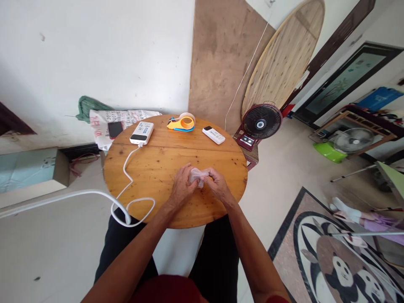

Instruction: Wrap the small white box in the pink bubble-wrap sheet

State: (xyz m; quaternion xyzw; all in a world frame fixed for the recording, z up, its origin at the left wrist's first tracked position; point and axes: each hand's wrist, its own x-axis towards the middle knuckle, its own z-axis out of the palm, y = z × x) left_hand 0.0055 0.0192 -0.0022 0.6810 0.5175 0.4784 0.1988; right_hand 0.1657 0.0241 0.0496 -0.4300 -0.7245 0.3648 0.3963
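Above the near half of the round wooden table [151, 166], both hands hold a small crumpled whitish plastic bag [196, 174]. My left hand [183, 184] is closed around its left side, with the fingers curled over it. On the other side my right hand [217, 184] pinches a twisted end of the plastic between thumb and fingers. Whether anything is inside the plastic, I cannot tell. Beyond the hands stand a yellow and blue tape dispenser [182, 123], a white power bank [142, 133] at left and another white power bank [213, 135] at right.
A white cable [126, 168] runs from the left power bank over the table's left edge. A dark red fan [260, 123] stands on a stool right of the table. A printed sack [100, 122] lies behind at left. Another person's legs [353, 212] show at far right.
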